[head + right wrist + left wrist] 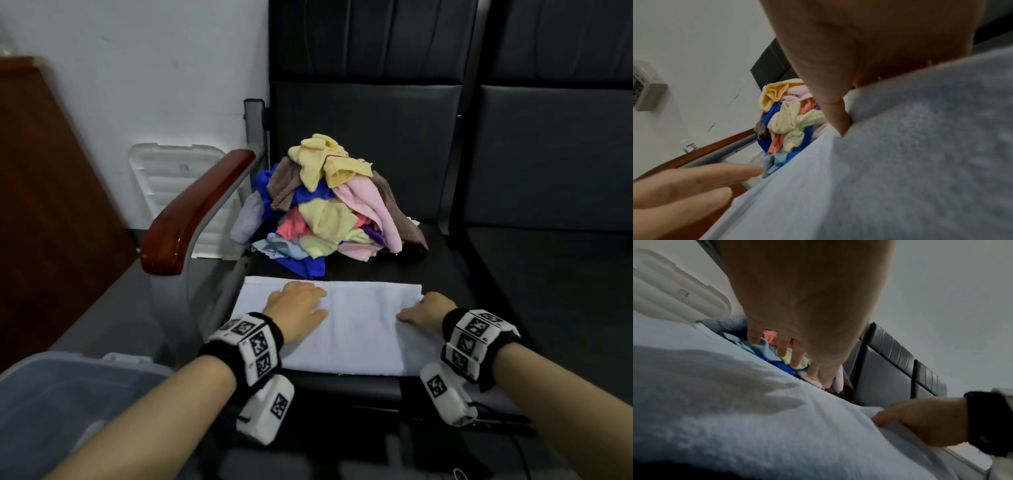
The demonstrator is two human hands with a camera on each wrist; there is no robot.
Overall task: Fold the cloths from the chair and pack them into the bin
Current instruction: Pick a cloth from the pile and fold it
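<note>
- white towel lies spread flat along the front edge of the dark chair seat, its long side running left to right.
- left hand rests palm down on the towel's left half, fingers straight and spread, gripping nothing.
- right hand sits at the towel's right edge; in the left wrist view its thumb and fingers pinch the edge of the towel there.
- pile of cloths sits heaped behind the towel toward the seat's back left corner: yellow, blue, pink, brown, coral and light blue pieces, tangled and unfolded.
- wooden armrest runs along the seat's left side.
- white lid leans against the wall behind the armrest.
- translucent bin stands on the floor to the left of the seat's front corner, near the left forearm.
</note>
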